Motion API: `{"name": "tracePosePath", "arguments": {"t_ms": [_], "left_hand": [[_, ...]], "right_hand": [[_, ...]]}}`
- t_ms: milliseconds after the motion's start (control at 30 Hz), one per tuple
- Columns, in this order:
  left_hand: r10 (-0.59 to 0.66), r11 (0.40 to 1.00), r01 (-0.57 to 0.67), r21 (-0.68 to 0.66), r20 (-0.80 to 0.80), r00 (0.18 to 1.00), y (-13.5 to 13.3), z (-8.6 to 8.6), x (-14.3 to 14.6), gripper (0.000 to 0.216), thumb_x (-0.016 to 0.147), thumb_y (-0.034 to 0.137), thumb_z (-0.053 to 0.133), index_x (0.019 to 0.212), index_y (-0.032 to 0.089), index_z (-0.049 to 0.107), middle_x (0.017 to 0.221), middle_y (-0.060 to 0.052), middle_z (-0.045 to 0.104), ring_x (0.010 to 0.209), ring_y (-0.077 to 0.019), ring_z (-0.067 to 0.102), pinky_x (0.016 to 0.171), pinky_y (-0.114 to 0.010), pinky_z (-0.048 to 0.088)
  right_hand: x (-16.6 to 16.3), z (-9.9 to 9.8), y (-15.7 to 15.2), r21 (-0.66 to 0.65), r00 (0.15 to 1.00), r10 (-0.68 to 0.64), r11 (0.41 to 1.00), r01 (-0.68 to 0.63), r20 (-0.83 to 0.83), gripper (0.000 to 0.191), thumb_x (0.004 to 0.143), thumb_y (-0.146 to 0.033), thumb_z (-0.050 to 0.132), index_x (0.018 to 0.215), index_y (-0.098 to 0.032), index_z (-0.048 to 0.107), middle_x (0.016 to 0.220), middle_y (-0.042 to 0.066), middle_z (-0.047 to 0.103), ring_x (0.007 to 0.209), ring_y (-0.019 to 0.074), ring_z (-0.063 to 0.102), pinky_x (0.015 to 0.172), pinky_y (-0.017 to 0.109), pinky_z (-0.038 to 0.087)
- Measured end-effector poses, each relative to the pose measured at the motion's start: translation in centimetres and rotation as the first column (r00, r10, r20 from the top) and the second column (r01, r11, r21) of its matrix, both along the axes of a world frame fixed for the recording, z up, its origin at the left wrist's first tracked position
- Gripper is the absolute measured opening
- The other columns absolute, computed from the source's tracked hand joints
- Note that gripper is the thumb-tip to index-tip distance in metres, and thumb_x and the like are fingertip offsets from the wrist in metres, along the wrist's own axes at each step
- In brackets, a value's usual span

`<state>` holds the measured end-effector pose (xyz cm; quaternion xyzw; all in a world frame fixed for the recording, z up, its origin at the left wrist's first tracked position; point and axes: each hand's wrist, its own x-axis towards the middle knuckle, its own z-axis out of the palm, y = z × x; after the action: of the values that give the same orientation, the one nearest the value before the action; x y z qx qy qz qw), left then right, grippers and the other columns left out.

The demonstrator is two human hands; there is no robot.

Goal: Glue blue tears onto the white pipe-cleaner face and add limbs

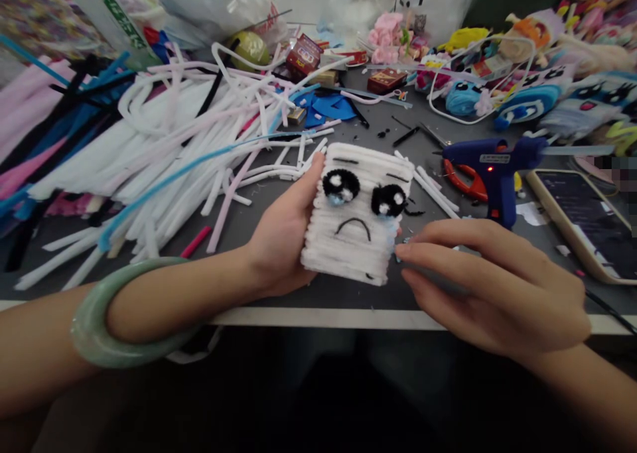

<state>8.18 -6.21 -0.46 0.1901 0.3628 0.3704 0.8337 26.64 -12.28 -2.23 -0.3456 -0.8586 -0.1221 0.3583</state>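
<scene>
My left hand [281, 241] is closed around the left side of a white pipe-cleaner panel [351, 254], holding it tilted above the table's front edge. The panel is built of fuzzy rows and carries a sad face: two black eyes with white spots, thin brows and a down-curved mouth. Pale blue fuzz shows under both eyes. Just off the panel's lower right edge is my right hand [490, 280], its fingers stretched out and the thumb a little apart from the index fingertip. A tiny light blue bit shows by those fingertips.
Loose pipe cleaners [164, 148] pile up on the left. At right stand a blue glue gun [502, 168] with a lit red light, red-handled pliers [465, 180] and a phone [587, 221]. Finished fuzzy figures [527, 105] crowd the back right; small boxes [303, 54] sit behind.
</scene>
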Motion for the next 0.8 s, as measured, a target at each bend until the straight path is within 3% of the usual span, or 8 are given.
{"name": "tracePosePath", "arguments": {"t_ms": [167,467,633,800], "left_hand": [[0.008,1.000,-0.008,-0.009,0.020,1.000,0.1,0.1,0.0,0.066,0.107,0.055,0.019,0.150,0.014,0.048,0.122,-0.008,0.074,0.127,-0.0327,0.064,0.107,-0.048,0.052],[-0.049,0.998,0.051,0.028,-0.060,0.997,0.0,0.1,-0.1,0.084,0.103,0.064,0.003,0.147,0.013,0.052,0.116,-0.011,0.076,0.122,-0.0327,0.066,0.103,-0.049,0.054],[-0.010,0.999,0.012,0.042,-0.062,0.998,-0.1,-0.2,-0.1,0.081,0.104,0.064,0.008,0.146,0.013,0.054,0.106,-0.008,0.078,0.117,-0.0297,0.069,0.105,-0.046,0.052],[-0.039,0.996,0.041,0.073,-0.024,0.999,-0.1,-0.2,-0.1,0.081,0.104,0.062,0.004,0.148,0.013,0.051,0.117,-0.010,0.076,0.119,-0.0298,0.068,0.104,-0.046,0.053]], "right_hand": [[0.1,0.0,-0.2,0.002,1.000,0.003,1.000,-0.003,0.018,0.015,0.090,-0.013,0.068,0.103,-0.020,0.072,0.091,0.005,0.076,0.073,0.0103,0.071,0.069,0.019,0.060],[-0.7,-0.2,0.0,-0.067,0.991,-0.051,0.997,0.043,-0.122,0.011,0.087,-0.011,0.073,0.094,-0.018,0.070,0.089,0.005,0.076,0.075,0.0112,0.071,0.069,0.019,0.059],[-1.1,-0.5,0.0,-0.092,0.986,-0.055,0.995,0.042,-0.154,0.011,0.088,-0.010,0.072,0.092,-0.020,0.070,0.090,0.003,0.076,0.074,0.0100,0.071,0.070,0.019,0.058],[-1.2,-0.7,0.0,-0.104,0.979,-0.054,0.994,0.034,-0.195,0.012,0.089,-0.009,0.070,0.090,-0.021,0.069,0.090,0.002,0.076,0.075,0.0098,0.072,0.070,0.019,0.059]]}}
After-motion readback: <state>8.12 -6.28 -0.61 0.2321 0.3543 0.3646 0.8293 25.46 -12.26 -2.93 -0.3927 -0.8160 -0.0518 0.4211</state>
